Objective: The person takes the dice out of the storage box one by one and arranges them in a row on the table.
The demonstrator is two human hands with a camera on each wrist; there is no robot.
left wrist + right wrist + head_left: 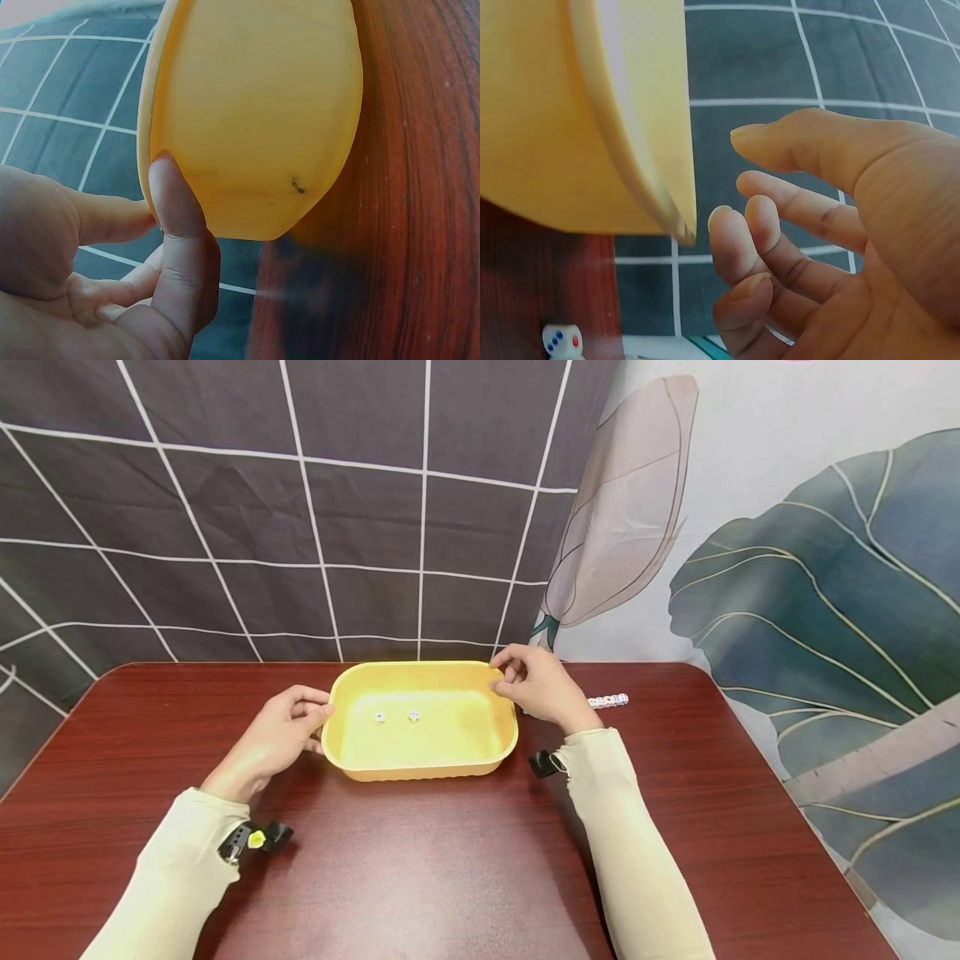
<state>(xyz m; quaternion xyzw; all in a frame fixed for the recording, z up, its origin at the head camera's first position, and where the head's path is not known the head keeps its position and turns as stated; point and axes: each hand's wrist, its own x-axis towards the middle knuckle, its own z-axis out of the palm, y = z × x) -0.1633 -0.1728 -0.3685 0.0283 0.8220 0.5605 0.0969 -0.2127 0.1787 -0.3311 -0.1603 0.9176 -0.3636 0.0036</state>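
A yellow plastic basin (420, 772) sits on the table with two small white dice (413, 717) lying inside it. At its left end, my left hand (283, 731) pinches the rim between thumb and fingers; the left wrist view shows the thumb (177, 196) pressed against the basin wall (255, 112). My right hand (542, 685) is by the basin's back right corner. In the right wrist view its loosely bent fingers (733, 244) stand apart from the basin rim (622, 142), holding nothing. Behind that hand lies a row of white dice (609, 701), partly hidden by the wrist.
The dark red wooden table (390, 868) extends in front of the basin and to both sides. A dark gridded cloth (360, 518) hangs behind its back edge, with a leaf-patterned curtain (810, 577) on the right.
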